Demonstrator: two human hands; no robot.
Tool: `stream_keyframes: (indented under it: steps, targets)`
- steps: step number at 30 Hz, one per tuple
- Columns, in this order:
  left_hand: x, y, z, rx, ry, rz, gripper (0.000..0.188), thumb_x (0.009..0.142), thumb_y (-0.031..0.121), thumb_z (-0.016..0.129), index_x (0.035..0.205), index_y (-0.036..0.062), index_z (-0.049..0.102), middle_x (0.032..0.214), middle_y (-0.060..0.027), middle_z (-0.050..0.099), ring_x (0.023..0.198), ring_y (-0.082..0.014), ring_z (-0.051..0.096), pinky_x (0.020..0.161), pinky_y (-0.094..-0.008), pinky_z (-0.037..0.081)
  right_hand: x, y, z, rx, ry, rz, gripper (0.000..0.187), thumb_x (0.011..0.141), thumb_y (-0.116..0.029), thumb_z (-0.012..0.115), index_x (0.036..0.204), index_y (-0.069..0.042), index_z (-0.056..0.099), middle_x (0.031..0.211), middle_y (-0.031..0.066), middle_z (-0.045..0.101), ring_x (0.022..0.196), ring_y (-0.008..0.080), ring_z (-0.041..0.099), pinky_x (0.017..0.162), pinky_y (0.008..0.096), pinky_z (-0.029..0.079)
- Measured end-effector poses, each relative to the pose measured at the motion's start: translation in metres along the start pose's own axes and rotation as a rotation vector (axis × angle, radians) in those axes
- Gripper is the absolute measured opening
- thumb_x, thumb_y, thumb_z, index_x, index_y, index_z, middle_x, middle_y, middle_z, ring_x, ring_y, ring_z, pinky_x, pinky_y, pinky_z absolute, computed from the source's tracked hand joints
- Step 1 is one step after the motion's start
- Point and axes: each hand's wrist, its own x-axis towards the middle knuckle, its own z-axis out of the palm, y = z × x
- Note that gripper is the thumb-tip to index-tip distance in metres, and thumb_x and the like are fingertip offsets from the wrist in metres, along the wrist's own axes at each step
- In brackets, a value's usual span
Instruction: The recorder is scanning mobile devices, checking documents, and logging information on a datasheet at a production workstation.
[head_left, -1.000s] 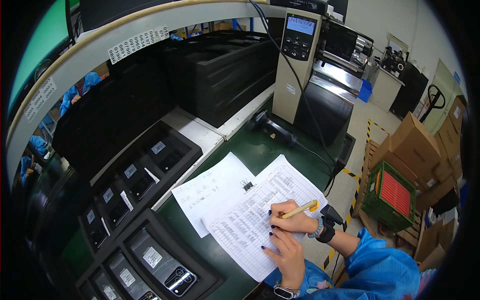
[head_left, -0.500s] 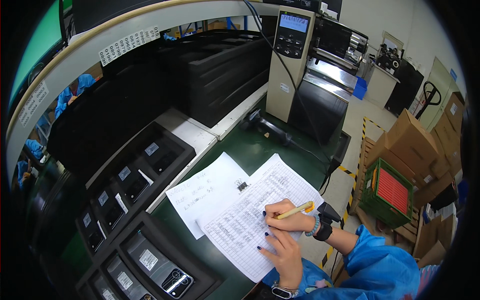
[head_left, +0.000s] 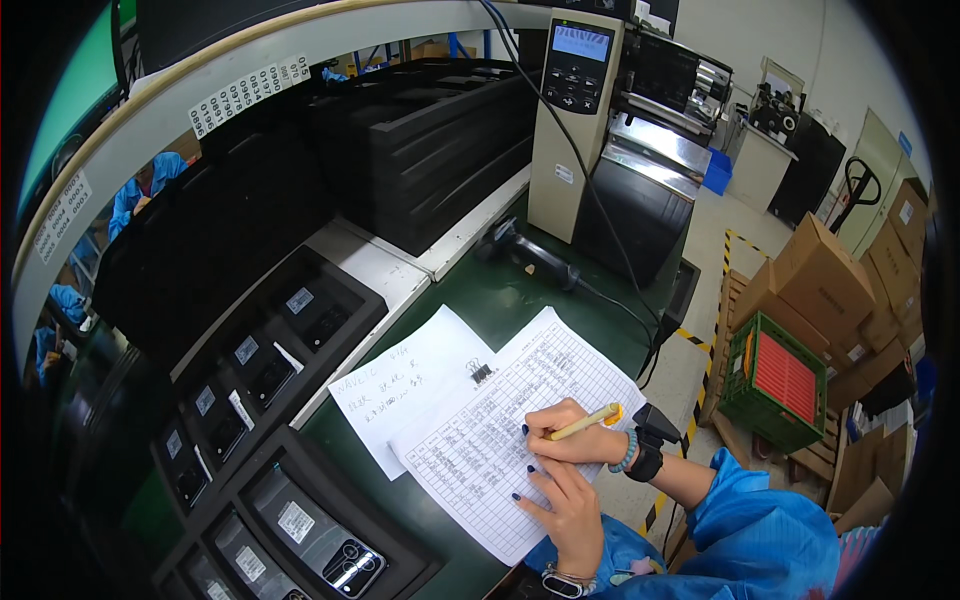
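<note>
Right hand [head_left: 580, 437]: fingers clamped on a yellow pen [head_left: 585, 421], over the gridded form [head_left: 498, 440].
Left hand [head_left: 573, 515]: fingers apart, resting on the form.
Gridded form: on green worktop [head_left: 490, 310], overlapping a handwritten sheet [head_left: 375, 400].
Black binder clip [head_left: 483, 374]: at the form's edge.
Risk: form could skid, skewing entries, should left hand lift.
</note>
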Motion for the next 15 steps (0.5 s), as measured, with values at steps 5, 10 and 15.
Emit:
stream_keyframes:
  steps: [5, 10, 15]
  targets:
    - [0.0002, 0.0004, -0.0005, 0.000, -0.004, 0.002, 0.036, 0.085, 0.018, 0.047, 0.114, 0.0009, 0.058, 0.116, -0.0130, 0.056, 0.101, -0.0248, 0.054, 0.084, -0.0514, 0.045, -0.0004, 0.0012, 0.0006, -0.008, 0.006, 0.011, 0.021, 0.073, -0.006, 0.062, 0.058, -0.005, 0.047, 0.050, 0.0020, 0.050, 0.042, 0.0079, 0.045, 0.040, 0.0230, 0.034]
    - [0.0001, 0.0013, -0.0005, -0.052, -0.016, -0.025, 0.037, 0.085, 0.014, 0.047, 0.118, -0.0012, 0.055, 0.118, -0.0129, 0.054, 0.104, -0.0255, 0.053, 0.087, -0.0501, 0.044, 0.0016, -0.0028, -0.0010, -0.062, 0.040, -0.013, 0.021, 0.073, -0.005, 0.061, 0.058, -0.004, 0.046, 0.049, 0.0034, 0.048, 0.042, 0.0082, 0.045, 0.040, 0.0239, 0.034]
    - [-0.0011, 0.0014, -0.0003, -0.043, -0.014, -0.019, 0.037, 0.085, 0.014, 0.047, 0.118, -0.0009, 0.055, 0.119, -0.0127, 0.054, 0.104, -0.0255, 0.053, 0.087, -0.0499, 0.044, 0.0006, -0.0025, -0.0007, -0.013, 0.022, -0.012, 0.021, 0.073, -0.006, 0.060, 0.058, -0.004, 0.046, 0.049, 0.0040, 0.046, 0.041, 0.0093, 0.044, 0.040, 0.0244, 0.034]
